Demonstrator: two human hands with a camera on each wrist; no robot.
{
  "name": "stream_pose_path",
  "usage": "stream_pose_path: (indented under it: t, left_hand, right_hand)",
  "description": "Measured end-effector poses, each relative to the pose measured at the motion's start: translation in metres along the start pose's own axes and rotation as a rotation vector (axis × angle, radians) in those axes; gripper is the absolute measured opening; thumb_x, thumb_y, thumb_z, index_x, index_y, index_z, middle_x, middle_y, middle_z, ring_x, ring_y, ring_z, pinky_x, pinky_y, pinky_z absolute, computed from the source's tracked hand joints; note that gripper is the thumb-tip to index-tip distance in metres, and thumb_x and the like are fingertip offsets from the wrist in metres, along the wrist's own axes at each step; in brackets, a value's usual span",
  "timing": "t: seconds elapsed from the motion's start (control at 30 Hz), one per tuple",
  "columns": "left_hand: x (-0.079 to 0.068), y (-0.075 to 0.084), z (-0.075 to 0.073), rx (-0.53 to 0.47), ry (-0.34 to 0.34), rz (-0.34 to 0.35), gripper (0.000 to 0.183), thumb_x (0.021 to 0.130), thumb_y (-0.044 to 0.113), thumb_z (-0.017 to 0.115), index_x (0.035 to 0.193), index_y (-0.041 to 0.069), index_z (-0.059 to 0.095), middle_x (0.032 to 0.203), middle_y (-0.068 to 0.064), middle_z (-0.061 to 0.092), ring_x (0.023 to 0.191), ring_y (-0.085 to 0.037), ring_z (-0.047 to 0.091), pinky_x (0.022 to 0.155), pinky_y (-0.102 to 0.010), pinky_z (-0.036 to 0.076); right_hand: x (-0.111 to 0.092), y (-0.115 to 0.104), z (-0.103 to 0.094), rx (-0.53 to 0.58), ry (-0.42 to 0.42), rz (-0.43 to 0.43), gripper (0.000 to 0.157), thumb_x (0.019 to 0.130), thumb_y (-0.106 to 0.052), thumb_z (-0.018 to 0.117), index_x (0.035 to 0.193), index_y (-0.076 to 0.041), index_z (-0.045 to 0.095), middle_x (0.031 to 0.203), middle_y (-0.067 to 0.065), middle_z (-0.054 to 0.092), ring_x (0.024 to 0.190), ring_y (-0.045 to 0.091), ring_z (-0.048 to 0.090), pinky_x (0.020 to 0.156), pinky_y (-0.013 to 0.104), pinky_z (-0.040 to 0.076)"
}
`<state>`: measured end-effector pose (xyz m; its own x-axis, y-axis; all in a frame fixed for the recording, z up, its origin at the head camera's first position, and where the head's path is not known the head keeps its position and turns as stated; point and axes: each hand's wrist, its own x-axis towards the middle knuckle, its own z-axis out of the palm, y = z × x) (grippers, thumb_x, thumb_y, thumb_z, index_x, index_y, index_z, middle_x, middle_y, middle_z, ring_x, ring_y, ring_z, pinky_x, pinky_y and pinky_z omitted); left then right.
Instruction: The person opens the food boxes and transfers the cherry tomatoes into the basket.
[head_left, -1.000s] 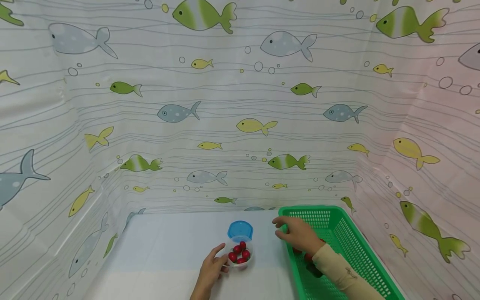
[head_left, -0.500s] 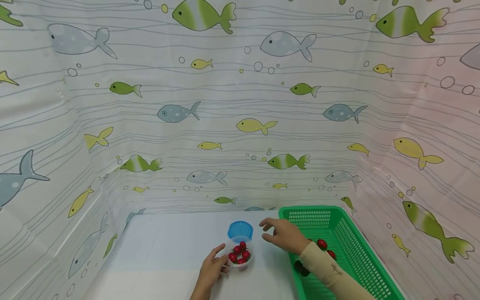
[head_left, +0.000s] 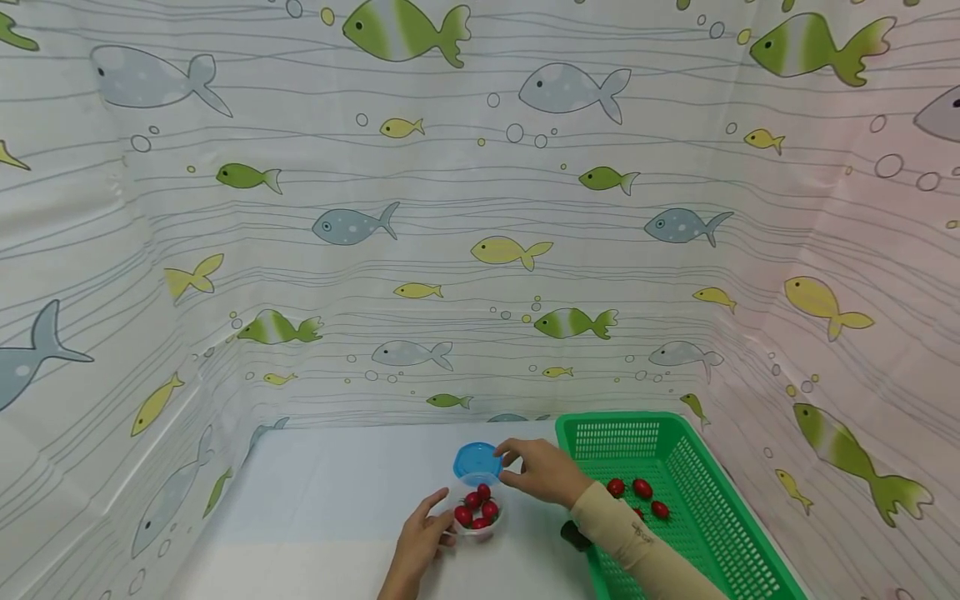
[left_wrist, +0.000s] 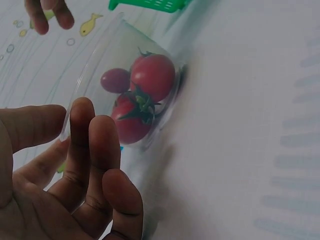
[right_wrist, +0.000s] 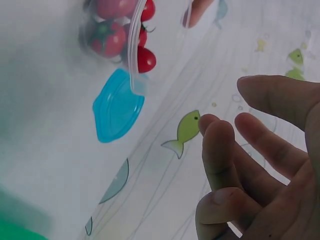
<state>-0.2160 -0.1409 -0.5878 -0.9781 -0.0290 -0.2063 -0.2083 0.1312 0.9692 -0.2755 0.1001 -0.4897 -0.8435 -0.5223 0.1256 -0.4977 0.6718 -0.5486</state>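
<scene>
My left hand [head_left: 422,537] holds a clear plastic container [left_wrist: 114,47] at its rim, between thumb and index finger in the left wrist view. Inside lie several red cherry tomatoes [left_wrist: 152,77] with green stems. Beyond the container, a blue lid [head_left: 472,460] lies flat on the white table. My right hand [head_left: 543,471] hovers just right of the container and lid, overlapping the lid's edge in the head view. Its fingers are bent loosely and apart from the thumb, with nothing between them in the right wrist view.
A green perforated basket [head_left: 686,450] stands at the right, with several more cherry tomatoes [head_left: 642,489] on its bottom. The right forearm crosses its left rim. Fish-patterned sheeting [head_left: 450,317] walls in the table at the back and sides.
My right hand has moved left from above the basket's edge toward the container and lid, uncovering tomatoes in the basket. The left hand stays at the container.
</scene>
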Motion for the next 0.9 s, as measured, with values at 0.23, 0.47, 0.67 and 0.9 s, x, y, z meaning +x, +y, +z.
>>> stream_pose_path:
  t: [0.23,0.47,0.67,0.9]
  left_hand:
    - [0.002,0.0,-0.002,0.003,0.001,0.008,0.056,0.1,0.025,0.062,0.149,0.003,0.046,0.083,-0.003,0.07,0.073,-0.019,0.068,0.061,-0.032,0.046]
    - [0.001,-0.002,-0.003,-0.002,-0.018,0.009,0.057,0.1,0.026,0.062,0.149,0.003,0.045,0.085,-0.003,0.071,0.075,-0.021,0.069,0.062,-0.033,0.045]
    - [0.001,-0.001,-0.003,-0.01,-0.021,0.018,0.056,0.1,0.027,0.062,0.149,0.003,0.046,0.085,-0.004,0.071,0.075,-0.022,0.069,0.061,-0.033,0.045]
    - [0.001,-0.002,-0.003,-0.007,-0.021,0.022,0.057,0.1,0.028,0.063,0.149,0.004,0.046,0.085,-0.004,0.071,0.075,-0.022,0.069,0.061,-0.033,0.044]
  right_hand:
    - [0.01,-0.009,0.015,0.021,-0.04,-0.01,0.028,0.093,-0.029,0.074,0.119,-0.021,0.07,0.104,0.001,0.075,0.086,0.009,0.066,0.071,0.03,0.053]
    - [0.016,-0.012,0.033,-0.014,-0.07,-0.03,0.027,0.091,-0.027,0.076,0.117,-0.022,0.071,0.101,-0.003,0.075,0.092,0.009,0.066,0.076,0.032,0.055]
    - [0.017,-0.013,0.043,-0.016,-0.093,-0.013,0.028,0.091,-0.028,0.077,0.117,-0.021,0.07,0.097,-0.008,0.074,0.091,0.009,0.065,0.075,0.032,0.054]
    - [0.021,-0.013,0.057,0.004,-0.129,0.035,0.029,0.089,-0.025,0.078,0.117,-0.016,0.071,0.091,-0.01,0.073,0.082,0.004,0.065,0.071,0.028,0.054]
